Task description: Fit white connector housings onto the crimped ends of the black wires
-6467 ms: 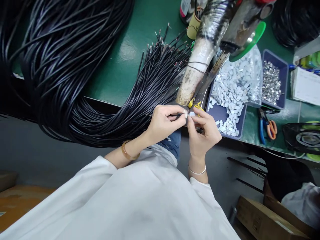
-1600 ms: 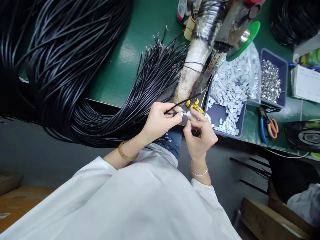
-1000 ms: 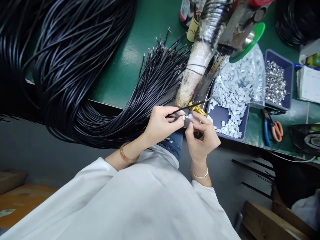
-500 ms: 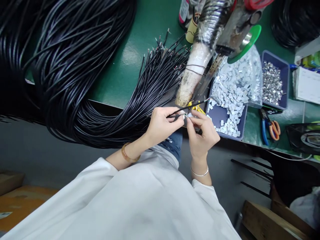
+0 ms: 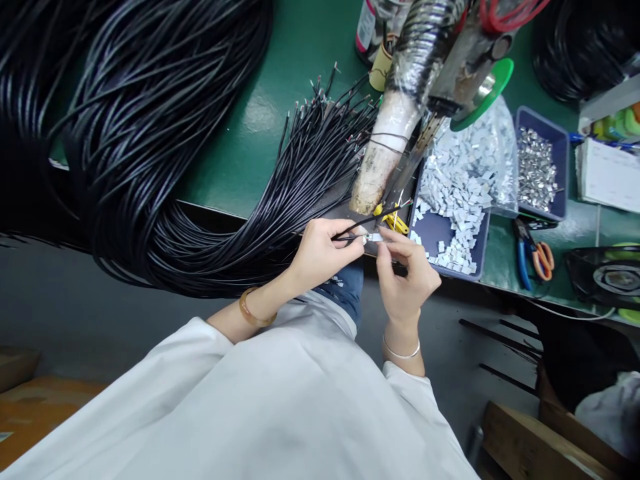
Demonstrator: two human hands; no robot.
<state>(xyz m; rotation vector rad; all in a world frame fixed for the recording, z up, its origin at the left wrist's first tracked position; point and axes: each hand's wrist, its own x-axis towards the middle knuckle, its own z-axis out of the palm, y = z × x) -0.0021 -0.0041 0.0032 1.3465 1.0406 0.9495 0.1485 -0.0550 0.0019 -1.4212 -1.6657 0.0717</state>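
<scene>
The left hand (image 5: pixel 321 251) pinches a black cable (image 5: pixel 384 213) tightly. The small white piece (image 5: pixel 377 237) lies at three o'clock from those fingers, long side nine to three, nearer the right hand (image 5: pixel 409 275). Its finger and thumb are slightly apart; whether they hold it is hard to see. More white shows than before.

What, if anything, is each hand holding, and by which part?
Left hand: two black cables, pinched near their ends. Right hand: at the small white piece; grip unclear.
</scene>
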